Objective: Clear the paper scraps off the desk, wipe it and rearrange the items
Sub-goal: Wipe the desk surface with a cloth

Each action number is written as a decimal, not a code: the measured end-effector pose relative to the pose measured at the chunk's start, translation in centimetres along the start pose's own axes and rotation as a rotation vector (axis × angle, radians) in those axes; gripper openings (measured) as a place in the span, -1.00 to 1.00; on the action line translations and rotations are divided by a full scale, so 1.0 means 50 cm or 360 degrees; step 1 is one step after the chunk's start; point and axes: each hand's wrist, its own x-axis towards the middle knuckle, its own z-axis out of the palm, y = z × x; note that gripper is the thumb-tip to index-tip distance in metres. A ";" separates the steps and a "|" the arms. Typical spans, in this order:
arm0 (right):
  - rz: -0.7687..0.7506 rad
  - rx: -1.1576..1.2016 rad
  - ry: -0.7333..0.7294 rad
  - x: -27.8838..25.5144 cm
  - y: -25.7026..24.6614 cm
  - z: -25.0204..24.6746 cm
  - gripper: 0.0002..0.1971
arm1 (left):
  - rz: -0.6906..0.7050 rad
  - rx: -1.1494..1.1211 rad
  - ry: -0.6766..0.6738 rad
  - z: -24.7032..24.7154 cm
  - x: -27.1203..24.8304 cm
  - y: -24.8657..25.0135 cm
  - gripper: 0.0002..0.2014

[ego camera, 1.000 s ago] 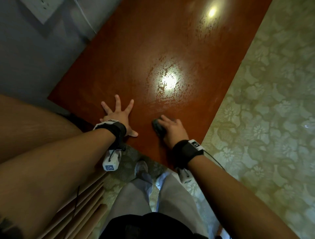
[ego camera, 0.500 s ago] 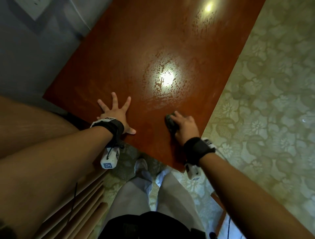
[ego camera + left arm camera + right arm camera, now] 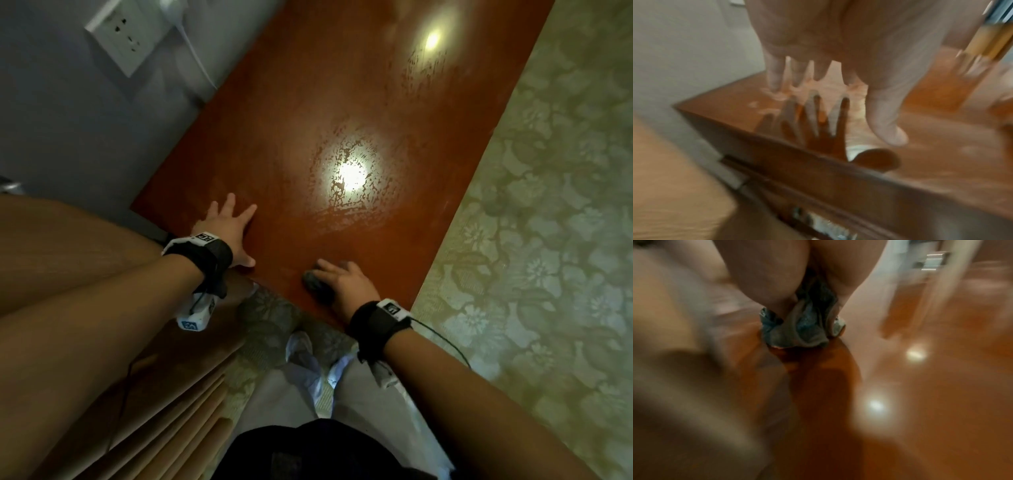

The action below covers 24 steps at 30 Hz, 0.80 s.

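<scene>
Bunching under the right hand (image 3: 346,279), a cloth (image 3: 317,282) meets the desk (image 3: 308,120).

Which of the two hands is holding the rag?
The right hand: its fingers curl round the crumpled dark grey cloth on the glossy red-brown wooden desk. The left hand lies flat with fingers spread, holding nothing.

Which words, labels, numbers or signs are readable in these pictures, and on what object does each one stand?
None can be read with certainty.
Left wristband tag: black marks, too blurred to read.
Right wristband tag: black marks, too blurred to read.
Left wrist camera: blue label, too small to read.
No text shows anywhere else.
</scene>
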 end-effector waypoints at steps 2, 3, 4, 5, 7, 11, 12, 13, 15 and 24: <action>0.0237 0.0082 0.0188 0.002 0.066 -0.033 -0.26 | -0.0060 0.0001 -0.0007 0.003 0.004 -0.029 0.24; 0.0351 0.0104 0.0275 0.004 0.103 -0.051 -0.28 | -0.0071 -0.0013 -0.0040 0.006 0.008 -0.039 0.25; 0.0456 0.0112 0.0345 0.004 0.137 -0.069 -0.30 | -0.0071 -0.0029 -0.0063 0.011 0.013 -0.045 0.25; 0.0545 0.0114 0.0393 0.005 0.166 -0.085 -0.32 | -0.0064 -0.0041 -0.0068 0.014 0.017 -0.047 0.25; 0.0641 0.0106 0.0445 0.013 0.201 -0.103 -0.40 | -0.0056 -0.0058 -0.0055 0.020 0.024 -0.048 0.25; 0.0755 0.0013 0.0432 0.040 0.165 -0.094 -0.44 | -0.0050 -0.0040 -0.0052 0.023 0.032 -0.053 0.25; 0.0742 0.0030 0.0427 0.046 0.140 -0.087 -0.41 | -0.0046 -0.0031 -0.0046 0.023 0.034 -0.055 0.25; 0.0693 0.0051 0.0408 0.051 0.107 -0.078 -0.38 | -0.0041 -0.0024 -0.0042 0.023 0.035 -0.056 0.25; 0.0523 0.0078 0.0326 0.059 0.024 -0.052 -0.33 | -0.0035 -0.0019 -0.0034 0.023 0.037 -0.057 0.24; -0.0128 -0.0085 -0.0067 0.078 -0.206 0.049 -0.35 | -0.0044 -0.0013 -0.0036 0.024 0.036 -0.056 0.22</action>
